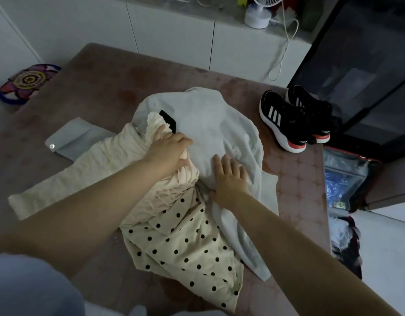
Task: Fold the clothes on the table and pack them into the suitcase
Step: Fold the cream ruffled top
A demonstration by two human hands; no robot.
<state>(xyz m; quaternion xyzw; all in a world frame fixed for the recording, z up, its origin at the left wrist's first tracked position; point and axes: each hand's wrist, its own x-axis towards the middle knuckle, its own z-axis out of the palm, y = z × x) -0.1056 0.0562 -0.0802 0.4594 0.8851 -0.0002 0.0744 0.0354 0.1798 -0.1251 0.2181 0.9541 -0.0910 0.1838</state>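
Head view: far to the left of the heaped pale grey-white cloth garment (210,124), a round woven mat in purple, red and yellow (26,84) lay at the edge of the brown-pink patterned table (105,71). Closer to the garment's left sat a flat grey fabric pouch with a silver snap (71,140). A long cream crinkled garment (83,172) stretched out from the grey-white garment's left side. The left hand (168,151) lay where the two met, fingers spread and only loosely bent, pressing rather than gripping. Below the grey-white garment spilled a cream cloth with black dots (185,245). The right hand (228,176) rested flat on the grey-white garment's near side, fingers straight, holding nothing. Nothing looked folded yet, so I judged this the sorting step. The next move called for freeing one piece from the heap and spreading it flat. Right of the grey-white garment stood a pair of black trainers with white stripes and red-orange heels (288,119), their heel tabs reading "adidas". The black tag (168,120) at that garment's collar showed no legible writing. Farther right, off the table, lay the open red-rimmed suitcase (356,156), crumpled plastic inside.
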